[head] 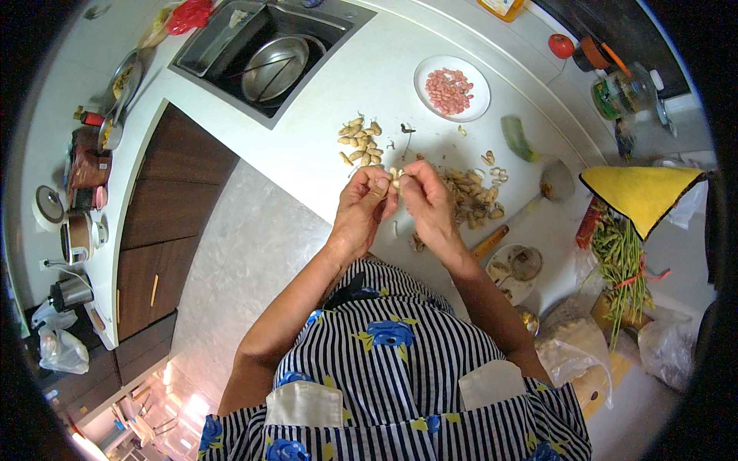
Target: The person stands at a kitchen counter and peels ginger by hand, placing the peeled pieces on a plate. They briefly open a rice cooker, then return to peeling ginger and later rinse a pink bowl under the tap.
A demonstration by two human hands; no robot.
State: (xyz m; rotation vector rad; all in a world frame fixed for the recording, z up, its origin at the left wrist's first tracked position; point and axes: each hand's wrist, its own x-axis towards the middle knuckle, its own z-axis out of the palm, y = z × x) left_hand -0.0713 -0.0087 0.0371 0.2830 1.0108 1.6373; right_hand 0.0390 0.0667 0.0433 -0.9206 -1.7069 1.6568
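Between the fingertips of my left hand (367,199) and my right hand (424,199) is a peanut pod (396,174), pinched from both sides. Its far end pokes out past my thumbs; the rest is covered by fingers. Just beyond my left hand lies a small pile of whole peanuts in their shells (361,140). Partly behind my right hand spreads a heap of peanut shells (475,196), and a few split shells (497,168) lie beside it. Farther off, a white plate (422,106) carries a mound of pink shelled peanuts (449,91).
A dark sink (230,86) holding a metal bowl (275,68) is set into the white counter (323,86). Right of the shells lie a piece of green gourd (518,138) and a long-handled ladle (545,187). A yellow cloth (646,193) hangs above tied green stalks (625,259).
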